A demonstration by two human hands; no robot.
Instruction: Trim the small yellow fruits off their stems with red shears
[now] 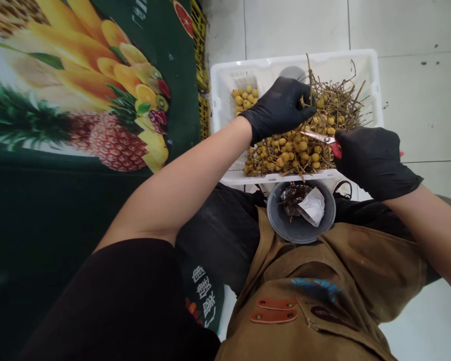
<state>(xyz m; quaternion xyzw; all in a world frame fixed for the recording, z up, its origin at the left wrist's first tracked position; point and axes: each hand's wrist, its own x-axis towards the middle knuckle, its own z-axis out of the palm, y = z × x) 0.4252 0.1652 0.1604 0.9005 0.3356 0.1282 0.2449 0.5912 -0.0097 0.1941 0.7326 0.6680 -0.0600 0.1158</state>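
The head view shows, nearest, a brown apron (pixel 323 301) over the person's lap, and just beyond it a grey bucket (pixel 273 220) holding crumpled white paper (pixel 312 206) and dark scraps (pixel 295 198). The bucket sits close against the near rim of a white crate (pixel 220 115), leaving little open room there.

The right hand (pixel 372 160), black-gloved, is closed around the red handle of the scissors (pixel 325 137); their metal end points left, over the fruit. The wrist lies outside the crate's right edge. Yellow-brown round fruit on stems (pixel 281 153) fills the middle and right of the crate, some twigs poking past the near and right rims. The left hand (pixel 285 108), also gloved, reaches over the crate with its fingers curled in on a thin twig (pixel 308 75) that stands up near the far rim. Loose fruit (pixel 245 98) lies in the far left corner, beside the left hand.

To the left, a dark green panel printed with fruit (pixel 184 100) runs near the crate, with yellow crates (pixel 200 50) showing in the narrow gap between. Past the far and right rims, pale floor tiles (pixel 296 25) lie open, dotted with small dark bits.
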